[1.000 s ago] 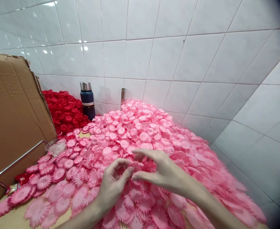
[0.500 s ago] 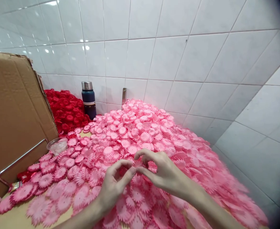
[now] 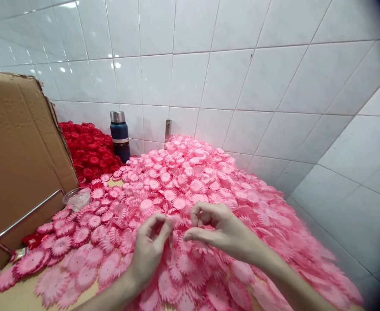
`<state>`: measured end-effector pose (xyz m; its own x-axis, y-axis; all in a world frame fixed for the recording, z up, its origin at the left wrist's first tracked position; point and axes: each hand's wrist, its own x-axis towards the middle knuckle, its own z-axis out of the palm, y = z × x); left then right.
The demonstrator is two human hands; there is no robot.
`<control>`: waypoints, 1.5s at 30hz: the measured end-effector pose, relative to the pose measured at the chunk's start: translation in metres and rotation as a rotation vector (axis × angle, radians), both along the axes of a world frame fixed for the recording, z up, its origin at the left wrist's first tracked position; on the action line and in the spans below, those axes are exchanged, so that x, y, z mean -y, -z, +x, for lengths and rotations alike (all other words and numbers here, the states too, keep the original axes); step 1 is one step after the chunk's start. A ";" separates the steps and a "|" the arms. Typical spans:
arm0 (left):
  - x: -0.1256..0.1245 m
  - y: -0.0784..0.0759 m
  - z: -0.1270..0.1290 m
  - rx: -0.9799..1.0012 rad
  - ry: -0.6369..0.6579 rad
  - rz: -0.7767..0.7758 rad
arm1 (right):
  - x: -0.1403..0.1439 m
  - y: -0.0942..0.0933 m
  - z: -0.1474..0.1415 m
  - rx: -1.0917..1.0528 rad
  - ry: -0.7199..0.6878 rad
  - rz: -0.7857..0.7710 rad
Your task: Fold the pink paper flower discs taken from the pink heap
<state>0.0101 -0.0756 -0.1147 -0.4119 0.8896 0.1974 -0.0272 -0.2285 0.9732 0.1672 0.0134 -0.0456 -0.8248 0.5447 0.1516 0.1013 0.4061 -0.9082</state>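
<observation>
- Near the middle of the pink heap, your left hand (image 3: 149, 255) pinches thumb to forefinger, its grip closed; what it holds is too small to tell.
- Your right hand (image 3: 224, 231) has curled its fingers since a moment ago and drawn slightly apart from the left.
- Pink flowers (image 3: 190, 185), flat with serrated petals, cover the desk (image 3: 21, 298).
- Farther left lie red flowers (image 3: 91, 155), a flask (image 3: 119, 134) and cardboard (image 3: 14, 160).

Flower heap (image 3: 193, 181) piled on tabletop (image 3: 17, 298) against tiled wall (image 3: 241, 77); flask (image 3: 119, 135) behind it, cardboard box (image 3: 14, 164) at left.
</observation>
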 end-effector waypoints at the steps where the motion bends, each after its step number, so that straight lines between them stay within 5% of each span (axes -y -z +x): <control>1: -0.001 0.000 -0.002 0.038 -0.062 -0.001 | 0.000 -0.003 0.002 -0.011 0.006 -0.022; 5: -0.006 0.002 -0.005 0.168 -0.192 -0.017 | -0.003 -0.013 0.005 -0.029 0.078 0.097; 13: -0.001 -0.006 0.000 0.078 -0.125 -0.039 | -0.001 -0.007 0.004 0.075 0.078 0.249; 19: 0.003 -0.007 0.003 0.027 0.198 0.009 | 0.004 0.004 -0.003 0.032 0.040 0.146; 23: 0.005 -0.007 0.008 0.044 0.283 0.030 | 0.005 0.009 -0.008 0.069 -0.019 0.024; 28: 0.002 -0.003 0.004 0.078 0.083 0.012 | 0.003 0.004 -0.001 0.025 -0.017 -0.071; 33: -0.004 -0.004 -0.001 0.261 -0.161 0.023 | -0.002 -0.001 0.005 -0.025 0.007 0.047; 39: -0.002 -0.002 0.001 0.253 -0.062 0.028 | -0.002 0.002 0.001 0.038 0.132 0.320; 45: 0.007 -0.010 0.004 0.006 0.001 0.023 | 0.005 0.007 -0.004 0.052 0.013 0.438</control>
<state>0.0142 -0.0827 -0.1046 -0.4121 0.8853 0.2154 -0.0335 -0.2509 0.9674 0.1628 0.0086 -0.0523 -0.8307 0.4489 0.3292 0.1497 0.7497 -0.6446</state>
